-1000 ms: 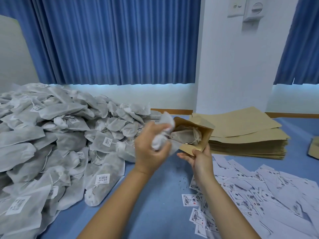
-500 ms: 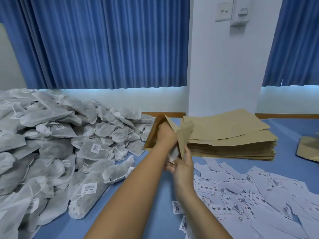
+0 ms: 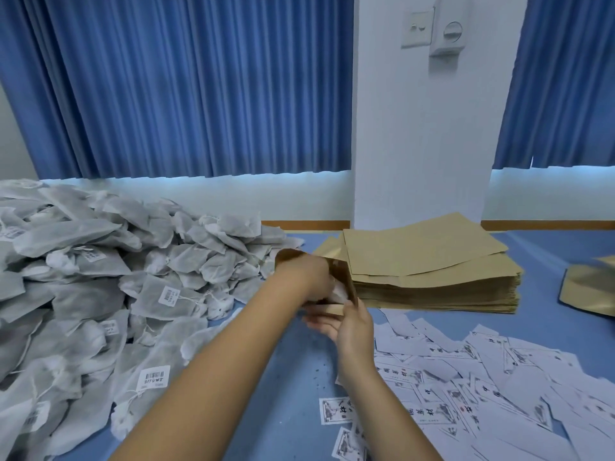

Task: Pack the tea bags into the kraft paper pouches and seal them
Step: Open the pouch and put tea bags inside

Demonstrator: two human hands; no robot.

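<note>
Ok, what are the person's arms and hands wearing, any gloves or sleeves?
Nothing visible. Both forearms are bare to the frame edge, with no sleeves. The left hand and right hand show no gloves, rings, watch or wristband.

On the left hand (image 3: 304, 276) the fingers are hidden inside the motion-blurred kraft pouch (image 3: 346, 277), a white scrap beside them is probably the tea bag (image 3: 339, 291), and the heap of tea bags (image 3: 83, 277) left of them runs out of view.
</note>
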